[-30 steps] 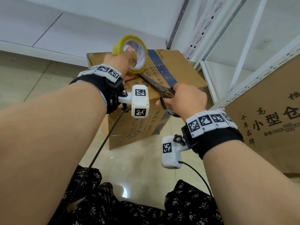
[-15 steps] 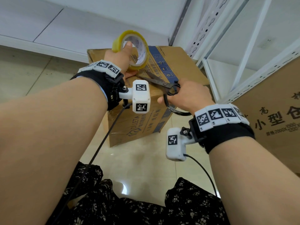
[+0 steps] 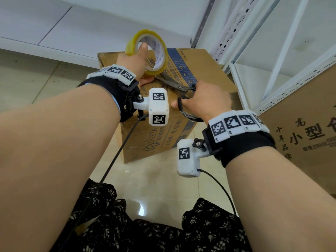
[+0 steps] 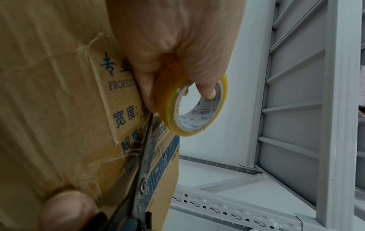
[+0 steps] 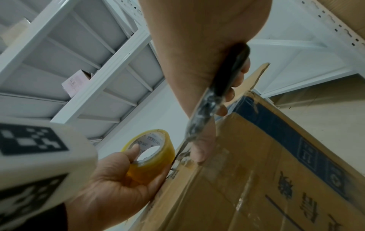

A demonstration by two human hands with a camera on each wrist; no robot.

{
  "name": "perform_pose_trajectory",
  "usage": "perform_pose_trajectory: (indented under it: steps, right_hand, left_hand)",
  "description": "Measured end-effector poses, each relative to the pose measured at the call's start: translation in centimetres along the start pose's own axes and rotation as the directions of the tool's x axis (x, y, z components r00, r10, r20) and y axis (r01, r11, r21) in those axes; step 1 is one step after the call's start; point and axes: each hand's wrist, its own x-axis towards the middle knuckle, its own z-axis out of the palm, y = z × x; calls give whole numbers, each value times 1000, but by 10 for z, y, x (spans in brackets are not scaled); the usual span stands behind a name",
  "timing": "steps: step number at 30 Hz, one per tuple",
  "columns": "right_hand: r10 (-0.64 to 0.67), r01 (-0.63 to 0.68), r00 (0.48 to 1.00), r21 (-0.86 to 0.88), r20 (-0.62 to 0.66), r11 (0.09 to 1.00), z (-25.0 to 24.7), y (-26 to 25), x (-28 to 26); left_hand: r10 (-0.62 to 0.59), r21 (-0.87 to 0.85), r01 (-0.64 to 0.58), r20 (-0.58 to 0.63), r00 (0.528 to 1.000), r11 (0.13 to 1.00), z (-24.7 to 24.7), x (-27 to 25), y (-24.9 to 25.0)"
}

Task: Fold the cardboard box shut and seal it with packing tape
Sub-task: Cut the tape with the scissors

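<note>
Scissors meet the tape over the closed box.
Nearest, the right hand (image 3: 203, 99) grips the scissors (image 3: 174, 84), blades reaching toward the tape roll (image 3: 147, 51) clutched in the left hand (image 3: 134, 64), thumb through its core; beyond sits the cardboard box (image 3: 209, 77) on the floor beside white shelving (image 3: 254, 51).

- Floor (image 3: 149, 180): glossy pale tiles.
- Cardboard box (image 3: 154, 140) stood directly on it, beside white shelving (image 3: 241, 84).
- Larger printed carton (image 3: 300, 135) seen at right.

Left hand (image 3: 134, 65) grips tape roll (image 3: 147, 51); right hand (image 3: 205, 99) holds scissors (image 3: 174, 83).
</note>
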Motion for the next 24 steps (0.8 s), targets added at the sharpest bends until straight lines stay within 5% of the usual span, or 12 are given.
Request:
perform_pose_trajectory:
  steps: [9,14,24]
  right_hand:
    - [64,-62,996,-48,60,997,-13,3,3]
    - [102,-106,994,103,50,989,-18,18,4]
    - [-27,51,993,223,-112,973,-7,10,10]
  left_hand:
    - [-39,-17,39,4,999,999,-2,-5,7]
    - [-165,-149,167,27,986,975,-6,-9,16]
    - [-261,-152,295,211,942,943,6,-37,19]
